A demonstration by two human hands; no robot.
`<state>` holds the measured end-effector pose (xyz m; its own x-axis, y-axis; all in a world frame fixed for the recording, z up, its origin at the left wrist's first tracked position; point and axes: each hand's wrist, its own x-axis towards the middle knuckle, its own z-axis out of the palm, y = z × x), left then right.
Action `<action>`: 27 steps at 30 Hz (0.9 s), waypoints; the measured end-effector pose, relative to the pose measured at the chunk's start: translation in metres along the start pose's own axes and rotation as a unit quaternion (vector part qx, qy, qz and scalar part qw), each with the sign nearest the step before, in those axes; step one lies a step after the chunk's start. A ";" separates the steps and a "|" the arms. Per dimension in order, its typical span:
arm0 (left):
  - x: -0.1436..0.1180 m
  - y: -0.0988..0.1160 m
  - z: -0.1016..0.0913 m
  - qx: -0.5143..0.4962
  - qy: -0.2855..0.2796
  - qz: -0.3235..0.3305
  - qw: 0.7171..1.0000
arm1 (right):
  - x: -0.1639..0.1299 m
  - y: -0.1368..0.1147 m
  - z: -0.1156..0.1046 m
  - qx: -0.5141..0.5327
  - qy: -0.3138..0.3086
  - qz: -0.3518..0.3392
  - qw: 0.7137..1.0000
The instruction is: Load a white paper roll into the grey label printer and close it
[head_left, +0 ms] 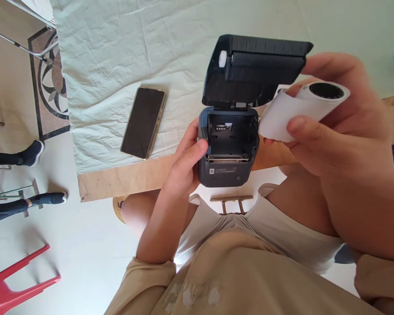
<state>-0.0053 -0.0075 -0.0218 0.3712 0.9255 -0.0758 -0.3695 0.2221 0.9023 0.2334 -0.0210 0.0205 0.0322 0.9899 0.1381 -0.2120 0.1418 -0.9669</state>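
Tabletop (124, 179) under creased pale cloth (118, 52). Small dark printer (228, 151) at near edge, lid (254, 65) raised, paper bay exposed. Left hand (184, 164) wrapped around printer's left side, thumb on rim. Right hand (335, 122) closed on white paper roll (302, 109), just right of printer. Phone (143, 122) face up on cloth, apart from both hands.
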 end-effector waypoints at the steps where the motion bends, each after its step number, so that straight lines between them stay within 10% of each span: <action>1: 0.000 0.000 0.000 0.000 0.000 0.000 1.000 | -0.001 0.003 -0.001 0.002 0.011 0.003 1.000; 9: 0.001 -0.001 -0.002 -0.021 -0.016 0.009 1.000 | 0.010 0.009 -0.015 0.073 0.056 0.141 0.986; 19: 0.000 0.001 0.001 -0.016 0.008 -0.019 1.000 | -0.007 0.005 -0.007 -0.074 0.052 -0.010 0.996; 27: 0.000 0.000 0.000 -0.016 -0.001 -0.018 1.000 | 0.005 0.017 -0.052 -0.032 0.044 0.070 0.996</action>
<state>-0.0050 -0.0071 -0.0214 0.3866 0.9161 -0.1064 -0.3837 0.2646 0.8847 0.2805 -0.0139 -0.0066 0.0919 0.9956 -0.0161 -0.1582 -0.0014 -0.9874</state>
